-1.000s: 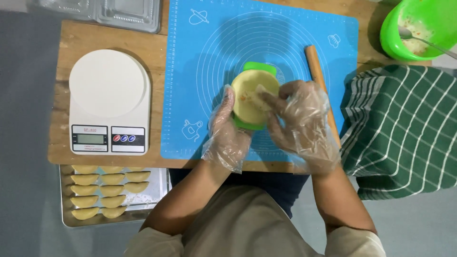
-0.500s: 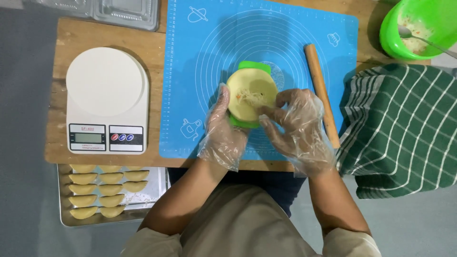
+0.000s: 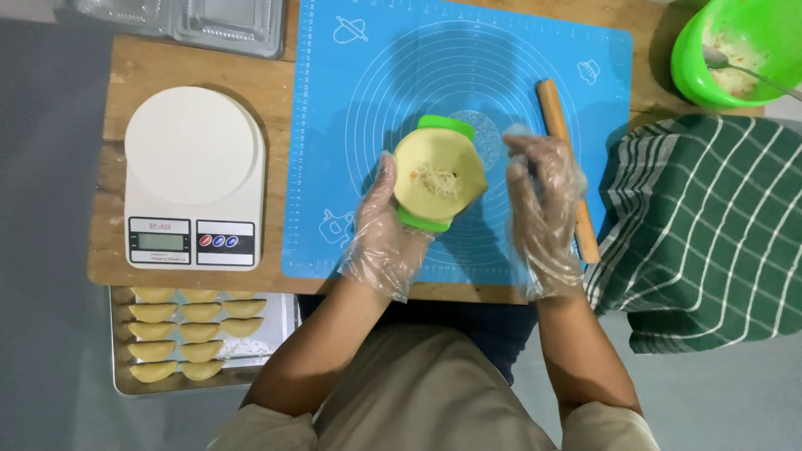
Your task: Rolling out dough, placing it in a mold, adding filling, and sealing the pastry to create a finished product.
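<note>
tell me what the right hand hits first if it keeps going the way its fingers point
The right hand points up across the blue mat. Bare mat lies ahead; the wooden rolling pin sits just to its right, so it likely passes beside it, though height is unclear.

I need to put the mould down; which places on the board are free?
Free: the blue mat left of the green mould, and bare board above the scale. Crowded: near the rolling pin and right hand.

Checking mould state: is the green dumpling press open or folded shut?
Open. The green dumpling press in the left hand lies spread flat, its dough round unfolded with filling showing on top.
</note>
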